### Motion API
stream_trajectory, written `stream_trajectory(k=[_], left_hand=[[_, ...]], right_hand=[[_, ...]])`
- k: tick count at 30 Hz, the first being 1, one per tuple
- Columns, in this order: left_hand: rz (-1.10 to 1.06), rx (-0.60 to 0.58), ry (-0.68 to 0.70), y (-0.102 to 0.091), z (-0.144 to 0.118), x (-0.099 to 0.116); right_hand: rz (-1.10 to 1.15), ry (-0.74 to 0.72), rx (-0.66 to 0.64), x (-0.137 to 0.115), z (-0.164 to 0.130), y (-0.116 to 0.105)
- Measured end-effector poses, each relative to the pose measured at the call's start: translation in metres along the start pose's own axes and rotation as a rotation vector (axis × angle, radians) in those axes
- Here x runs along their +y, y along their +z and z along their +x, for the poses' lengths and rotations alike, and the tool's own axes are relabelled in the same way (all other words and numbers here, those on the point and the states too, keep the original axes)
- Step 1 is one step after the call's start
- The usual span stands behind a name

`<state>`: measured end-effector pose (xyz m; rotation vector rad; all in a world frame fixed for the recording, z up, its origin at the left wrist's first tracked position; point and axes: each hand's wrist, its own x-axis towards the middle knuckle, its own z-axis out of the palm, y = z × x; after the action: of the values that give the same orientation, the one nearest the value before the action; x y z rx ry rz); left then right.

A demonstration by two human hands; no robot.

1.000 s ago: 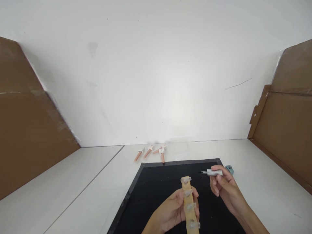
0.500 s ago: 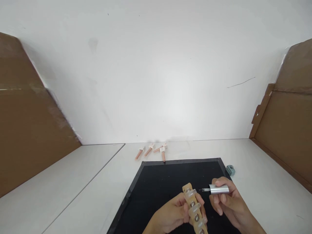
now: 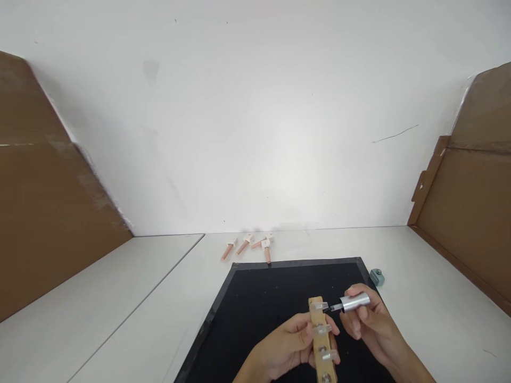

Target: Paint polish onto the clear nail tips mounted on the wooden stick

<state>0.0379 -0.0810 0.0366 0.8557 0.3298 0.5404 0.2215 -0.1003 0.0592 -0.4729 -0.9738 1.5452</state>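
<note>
My left hand (image 3: 284,344) is closed around a tan wooden strip (image 3: 319,340). Several clear nail tips (image 3: 321,330) stick out sideways from it, with round metal pieces between them. In my right hand (image 3: 371,322) is a nail polish brush (image 3: 355,302), pinched by its silver cap handle. The dark bristles reach to the uppermost nail tip; whether they touch it I cannot tell. Both hands are above a black mat (image 3: 255,298).
Beyond the mat's far edge lie several pink sticks with white square heads (image 3: 244,244). A small grey-green block (image 3: 377,277) sits by the mat's right corner. Cardboard panels (image 3: 51,202) stand at both sides, and a white wall (image 3: 255,133) rises behind the table.
The wooden strip has turned more upright and its clear tips show more from the side. My right hand has shifted slightly left and up, bringing the brush closer to the top tip.
</note>
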Motion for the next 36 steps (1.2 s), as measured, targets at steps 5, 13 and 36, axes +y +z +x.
stream_trajectory(k=[5,13,36], left_hand=[[-0.032,0.007,0.014,0.0004,-0.0006,-0.0012],[-0.02,-0.007,0.031,-0.0005,-0.0012,-0.0022],[-0.095,-0.004,0.051,0.0014,-0.0006,-0.0015]], right_hand=[[0.002,-0.015,0.02,0.003,0.0011,0.0002],[0.015,-0.018,0.028,0.0022,0.0017,-0.0011],[0.026,0.013,0.06,0.0014,0.0009,0.0009]])
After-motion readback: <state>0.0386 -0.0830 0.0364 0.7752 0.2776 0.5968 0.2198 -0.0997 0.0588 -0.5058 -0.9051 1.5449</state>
